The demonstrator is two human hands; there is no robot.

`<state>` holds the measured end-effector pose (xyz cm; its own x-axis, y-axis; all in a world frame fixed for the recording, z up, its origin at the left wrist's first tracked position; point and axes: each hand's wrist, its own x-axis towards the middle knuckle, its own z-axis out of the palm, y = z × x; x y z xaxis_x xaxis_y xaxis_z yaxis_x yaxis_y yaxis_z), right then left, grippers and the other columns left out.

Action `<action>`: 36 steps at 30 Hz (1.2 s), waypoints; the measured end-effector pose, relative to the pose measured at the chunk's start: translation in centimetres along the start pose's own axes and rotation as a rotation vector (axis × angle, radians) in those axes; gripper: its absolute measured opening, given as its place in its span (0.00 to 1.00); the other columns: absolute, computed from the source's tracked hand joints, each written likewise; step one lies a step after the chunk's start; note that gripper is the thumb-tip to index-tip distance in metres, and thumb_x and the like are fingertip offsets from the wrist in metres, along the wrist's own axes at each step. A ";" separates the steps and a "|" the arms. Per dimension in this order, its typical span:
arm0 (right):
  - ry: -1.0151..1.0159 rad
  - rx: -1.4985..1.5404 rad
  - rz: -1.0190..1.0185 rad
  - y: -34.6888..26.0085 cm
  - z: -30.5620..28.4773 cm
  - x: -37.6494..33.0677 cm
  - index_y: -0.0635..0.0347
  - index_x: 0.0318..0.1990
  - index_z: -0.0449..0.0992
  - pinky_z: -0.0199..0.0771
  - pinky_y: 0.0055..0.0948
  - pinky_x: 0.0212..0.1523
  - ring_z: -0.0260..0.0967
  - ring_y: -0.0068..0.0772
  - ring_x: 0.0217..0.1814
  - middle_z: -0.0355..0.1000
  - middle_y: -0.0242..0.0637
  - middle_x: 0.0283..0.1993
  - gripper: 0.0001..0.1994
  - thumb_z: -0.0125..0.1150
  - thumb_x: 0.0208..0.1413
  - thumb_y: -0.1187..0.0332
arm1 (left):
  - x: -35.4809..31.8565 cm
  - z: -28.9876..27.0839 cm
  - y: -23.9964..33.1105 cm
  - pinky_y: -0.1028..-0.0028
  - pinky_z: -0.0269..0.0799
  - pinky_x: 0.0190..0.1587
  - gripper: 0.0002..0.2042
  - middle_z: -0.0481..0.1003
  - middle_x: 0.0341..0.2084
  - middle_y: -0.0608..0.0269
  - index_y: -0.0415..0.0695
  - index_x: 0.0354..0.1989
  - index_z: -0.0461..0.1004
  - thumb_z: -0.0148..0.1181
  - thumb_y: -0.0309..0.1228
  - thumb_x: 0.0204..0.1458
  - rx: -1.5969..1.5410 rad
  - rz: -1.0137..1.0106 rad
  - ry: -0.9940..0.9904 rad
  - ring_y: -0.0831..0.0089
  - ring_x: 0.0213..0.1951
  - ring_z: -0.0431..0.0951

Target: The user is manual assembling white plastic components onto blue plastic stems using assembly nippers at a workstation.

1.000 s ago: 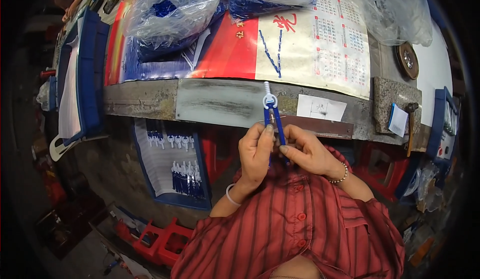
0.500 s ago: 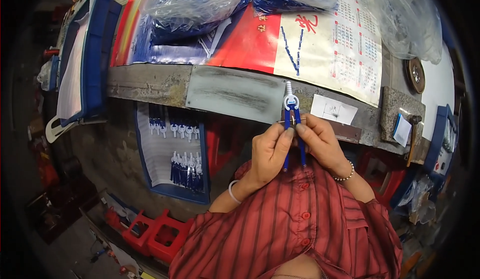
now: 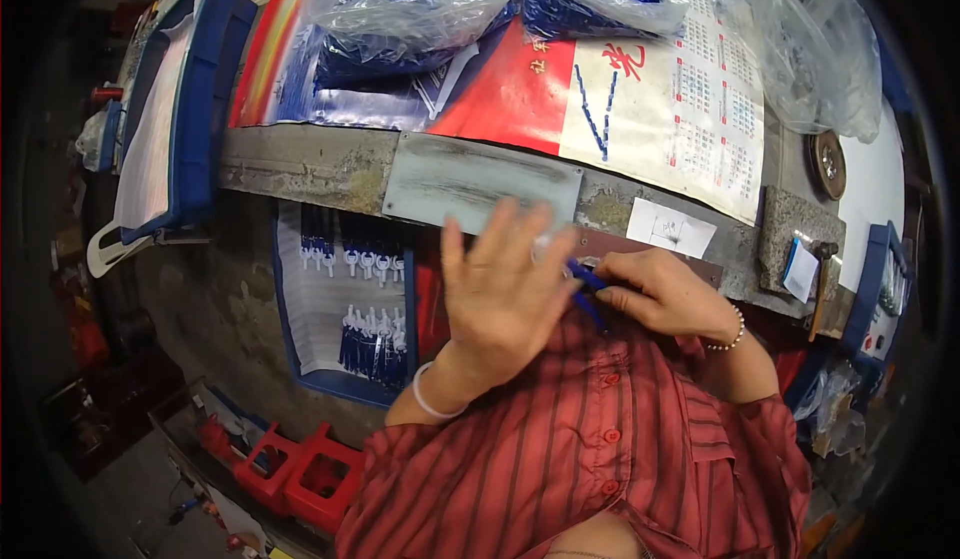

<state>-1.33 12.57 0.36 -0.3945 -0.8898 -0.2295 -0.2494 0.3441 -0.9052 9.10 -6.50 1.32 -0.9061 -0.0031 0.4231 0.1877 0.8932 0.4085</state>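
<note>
The left hand is raised with fingers spread wide, holding nothing, and blurred. Just to its right, the right hand pinches a blue compass (mostly hidden, apparently angled down) in front of the striped shirt.

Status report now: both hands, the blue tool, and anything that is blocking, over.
Left hand open, fingers spread, lifted in front of the bench edge. Right hand pinching the blue tool. Left hand covers part of the tool; nothing else in the way.
</note>
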 end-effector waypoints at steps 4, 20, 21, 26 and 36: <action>-0.090 -0.193 -0.126 -1.7 -1.6 0.9 0.63 0.35 0.70 0.64 0.40 0.33 0.66 0.50 0.31 0.67 0.46 0.25 0.08 0.58 0.47 0.71 | 1.2 -0.1 0.6 0.56 0.63 0.52 0.16 0.74 0.39 0.55 0.41 0.42 0.72 0.63 0.30 0.42 -0.121 0.111 -0.293 0.58 0.46 0.73; 0.489 0.733 0.195 0.1 4.3 -0.8 0.65 0.41 0.71 0.69 0.21 0.39 0.67 0.21 0.37 0.70 0.32 0.36 0.10 0.59 0.50 0.75 | -1.3 3.9 3.1 0.81 0.72 0.27 0.06 0.72 0.27 0.62 0.34 0.36 0.67 0.46 0.24 0.57 -1.024 -0.599 -0.197 0.80 0.25 0.76; 0.529 0.976 0.195 -0.1 4.6 -0.4 0.65 0.38 0.73 0.69 0.21 0.37 0.67 0.21 0.35 0.71 0.33 0.35 0.08 0.60 0.50 0.76 | -1.5 4.3 3.6 0.81 0.72 0.27 0.06 0.72 0.27 0.62 0.34 0.37 0.67 0.46 0.24 0.57 -1.074 -0.596 -0.175 0.80 0.25 0.76; 0.591 1.047 0.099 0.6 5.1 0.9 0.63 0.31 0.72 0.63 0.18 0.17 0.63 0.17 0.19 0.68 0.31 0.21 0.06 0.57 0.56 0.70 | -2.0 4.6 3.2 0.82 0.71 0.26 0.06 0.73 0.27 0.60 0.34 0.36 0.66 0.45 0.25 0.58 -1.057 -0.664 -0.257 0.81 0.23 0.74; 0.546 0.890 0.098 1.5 6.0 -0.4 0.65 0.39 0.69 0.65 0.14 0.32 0.61 0.12 0.32 0.65 0.25 0.32 0.08 0.59 0.52 0.75 | -2.3 4.2 3.2 0.81 0.65 0.20 0.06 0.70 0.17 0.65 0.37 0.31 0.66 0.47 0.26 0.58 -1.120 -0.854 -0.049 0.82 0.18 0.72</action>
<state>3.75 11.67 -3.06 -0.7784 -0.5376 -0.3242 0.4586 -0.1344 -0.8784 10.18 -1.75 -1.69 -0.9000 -0.3186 -0.2976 -0.2423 -0.2021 0.9489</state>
